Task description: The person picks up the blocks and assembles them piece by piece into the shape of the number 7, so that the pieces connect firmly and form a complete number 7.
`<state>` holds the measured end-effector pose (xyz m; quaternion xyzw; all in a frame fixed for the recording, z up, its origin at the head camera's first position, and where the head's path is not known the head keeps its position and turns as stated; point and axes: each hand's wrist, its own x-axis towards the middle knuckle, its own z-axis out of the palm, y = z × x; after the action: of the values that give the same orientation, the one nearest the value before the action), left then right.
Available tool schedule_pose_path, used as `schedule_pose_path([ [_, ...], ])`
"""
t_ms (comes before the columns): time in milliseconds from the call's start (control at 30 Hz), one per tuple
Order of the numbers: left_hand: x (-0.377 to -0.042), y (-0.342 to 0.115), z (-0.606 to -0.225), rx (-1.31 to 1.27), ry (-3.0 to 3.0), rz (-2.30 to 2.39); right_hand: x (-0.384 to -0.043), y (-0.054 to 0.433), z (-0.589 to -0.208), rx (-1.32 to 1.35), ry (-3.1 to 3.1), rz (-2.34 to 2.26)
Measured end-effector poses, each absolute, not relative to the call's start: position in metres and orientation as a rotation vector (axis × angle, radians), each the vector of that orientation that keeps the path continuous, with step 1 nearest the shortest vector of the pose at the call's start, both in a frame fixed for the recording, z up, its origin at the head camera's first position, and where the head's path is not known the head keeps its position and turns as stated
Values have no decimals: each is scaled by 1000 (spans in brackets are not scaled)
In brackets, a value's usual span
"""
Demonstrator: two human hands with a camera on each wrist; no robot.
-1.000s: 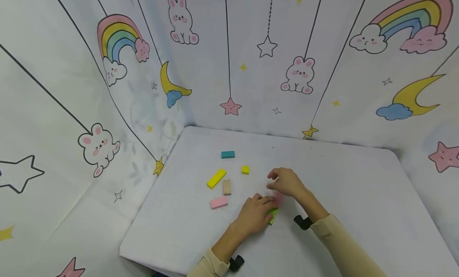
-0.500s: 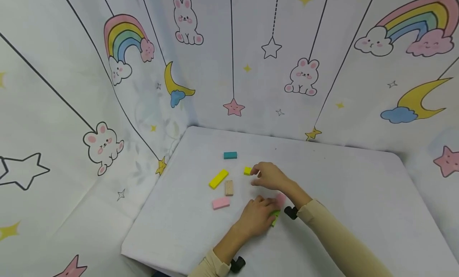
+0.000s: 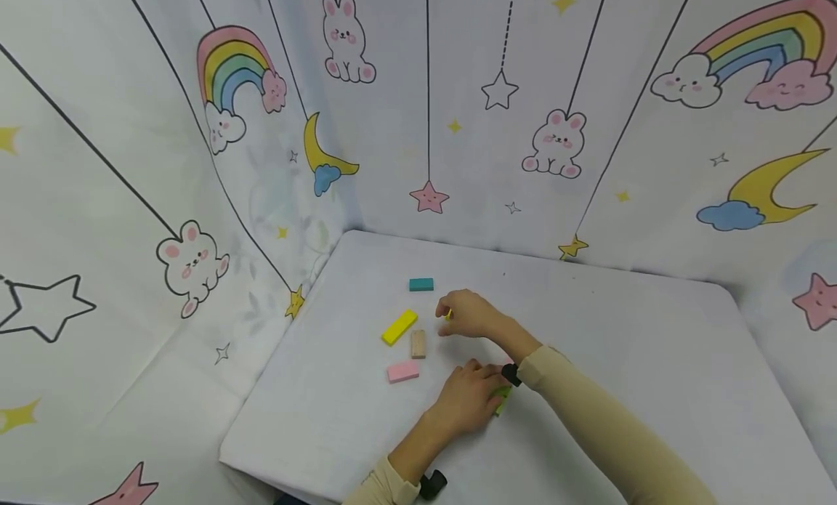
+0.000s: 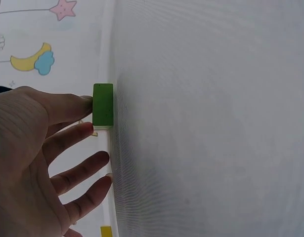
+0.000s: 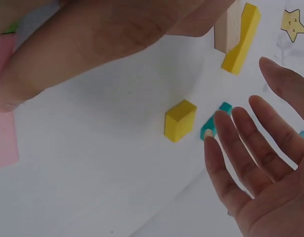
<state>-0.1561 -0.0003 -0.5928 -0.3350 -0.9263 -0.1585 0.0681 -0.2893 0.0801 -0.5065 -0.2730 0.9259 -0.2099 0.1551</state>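
Includes a short yellow block (image 5: 180, 121) resting on the white tabletop (image 3: 621, 345) and, apart from it, a partly hidden green block (image 4: 103, 105) lying just beside a flat-sided pink block (image 5: 4, 140), itself partly covered.

The right hand (image 3: 472, 314) has moved leftward, reaching the small yellow block (image 5: 180, 121).

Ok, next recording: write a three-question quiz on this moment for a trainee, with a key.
1. True or false: in the right wrist view, the right hand is apart from the small yellow block.
2. In the head view, which block lies nearest the far edge of the table?
3. Fill in: in the left wrist view, the block at the thumb of the left hand is ___.

Key: 1. True. 2. The teal block. 3. Green.
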Motion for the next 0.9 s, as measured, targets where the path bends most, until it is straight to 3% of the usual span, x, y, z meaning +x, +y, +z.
schedule_pose_path([
  [900,-157,0,-599,-987,-2753,-332,-300,31,-534,-929,2567,-220],
])
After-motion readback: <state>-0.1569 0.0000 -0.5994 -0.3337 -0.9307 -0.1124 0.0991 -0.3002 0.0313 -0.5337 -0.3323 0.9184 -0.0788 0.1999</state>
